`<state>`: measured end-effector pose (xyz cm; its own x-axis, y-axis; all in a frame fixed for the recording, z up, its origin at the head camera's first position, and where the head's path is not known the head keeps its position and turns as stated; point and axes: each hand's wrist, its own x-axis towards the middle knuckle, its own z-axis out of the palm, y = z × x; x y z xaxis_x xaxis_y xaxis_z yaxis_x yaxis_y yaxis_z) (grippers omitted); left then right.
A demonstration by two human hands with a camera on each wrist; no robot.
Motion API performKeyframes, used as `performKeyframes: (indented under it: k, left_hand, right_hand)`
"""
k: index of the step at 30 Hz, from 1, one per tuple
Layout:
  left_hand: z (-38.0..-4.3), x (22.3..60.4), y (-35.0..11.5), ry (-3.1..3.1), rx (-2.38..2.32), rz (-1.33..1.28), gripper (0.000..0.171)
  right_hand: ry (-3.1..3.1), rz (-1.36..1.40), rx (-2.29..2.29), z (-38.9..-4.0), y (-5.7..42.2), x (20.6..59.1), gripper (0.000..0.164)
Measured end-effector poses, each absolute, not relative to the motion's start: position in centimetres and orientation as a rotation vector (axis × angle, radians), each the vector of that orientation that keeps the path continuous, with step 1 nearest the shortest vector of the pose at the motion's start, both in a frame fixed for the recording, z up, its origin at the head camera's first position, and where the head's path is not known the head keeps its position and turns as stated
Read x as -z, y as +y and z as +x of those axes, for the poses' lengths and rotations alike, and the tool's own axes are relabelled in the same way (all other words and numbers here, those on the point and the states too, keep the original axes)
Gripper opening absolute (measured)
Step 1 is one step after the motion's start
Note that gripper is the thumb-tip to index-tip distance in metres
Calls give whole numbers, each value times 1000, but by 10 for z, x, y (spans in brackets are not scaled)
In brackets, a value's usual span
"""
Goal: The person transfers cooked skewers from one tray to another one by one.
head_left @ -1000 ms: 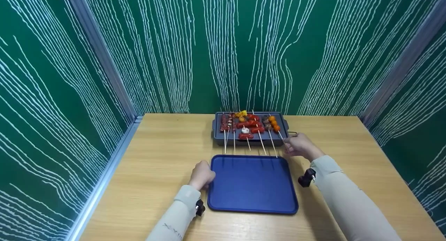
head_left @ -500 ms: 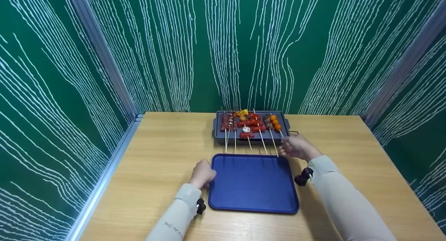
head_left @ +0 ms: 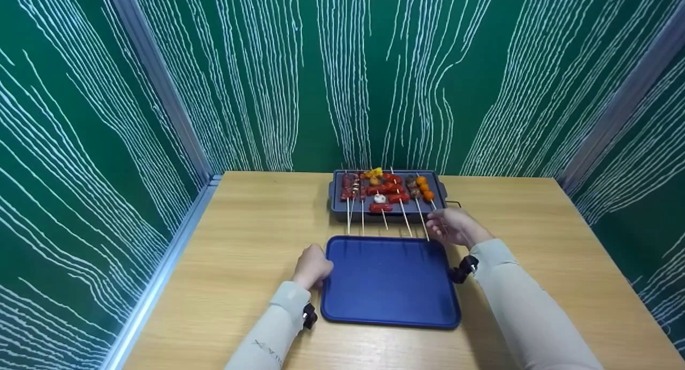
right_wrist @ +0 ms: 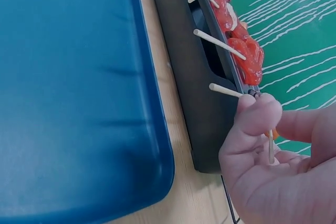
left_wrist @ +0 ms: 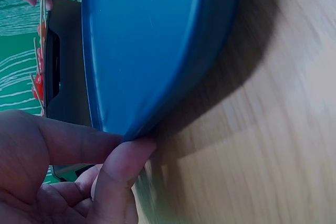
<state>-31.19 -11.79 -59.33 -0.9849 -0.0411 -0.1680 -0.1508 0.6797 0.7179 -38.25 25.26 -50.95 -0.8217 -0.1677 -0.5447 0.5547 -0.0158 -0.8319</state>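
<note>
In the head view, my left hand is at the left edge of a blue tray; the left wrist view shows its thumb and a finger pinching the tray's rim. My right hand is at the front right corner of a dark tabletop grill. Its fingers are curled round the wooden stick of a skewer with orange balls, whose food end lies over the grill plate. Beside it lies a brown meat skewer, its stick's end close to my thumb.
Several more skewers, among them red sausage pieces and dark red meat, lie on the grill with sticks pointing toward the tray. A wire handle juts from the grill's right side. Green walls surround the wooden table.
My right hand has shifted slightly left along the grill's front, its fingers drawing nearer to the brown meat skewer's stick. My left hand keeps its pinch on the tray.
</note>
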Motion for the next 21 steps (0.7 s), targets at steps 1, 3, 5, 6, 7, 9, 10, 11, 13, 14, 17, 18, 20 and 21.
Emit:
performKeyframes:
  k: [1,3,5,6,7,9,10,11,13,14,17,18,20,21]
  left_hand:
    - [-316,600,-119,2756,-1190,-152,19]
    - [-316,600,-119,2754,-1185,-156,18]
    - [-312,592,-117,2746,-1179,-171,19]
    - [-307,583,-115,2738,-1179,-185,19]
    - [-304,576,-113,2731,-1176,-196,20]
    - [-298,567,-111,2735,-1167,-201,22]
    - [-296,565,-111,2741,-1159,-202,23]
    - [-295,564,-110,2744,-1148,-206,24]
    - [-294,563,-110,2750,-1136,-212,25]
    - [-294,562,-110,2751,-1134,-216,25]
    - [-294,562,-110,2751,-1123,-225,23]
    - [-294,563,-110,2751,-1121,-227,22]
    - [-295,563,-111,2752,-1119,-228,20]
    - [-295,563,-111,2752,-1120,-228,19]
  right_hand:
    - [1751,414,1900,-382,252,510,18]
    - [1733,430,1914,-382,252,509,16]
    - [1714,442,1929,-382,252,508,17]
    - [1701,442,1936,-382,252,508,18]
    - [1688,439,1941,-382,252,508,20]
    - [1661,436,1952,-382,251,507,23]
    - [1645,442,1962,-382,251,507,25]
    - [1635,435,1964,-382,251,507,25]
    - [1631,424,1957,-382,252,506,25]
    - [1637,421,1949,-382,252,507,25]
    - [1654,400,1922,-382,253,507,27]
    - [1654,400,1917,-382,253,507,28]
    - [1658,399,1907,-382,253,508,29]
    - [1661,395,1902,-382,253,509,29]
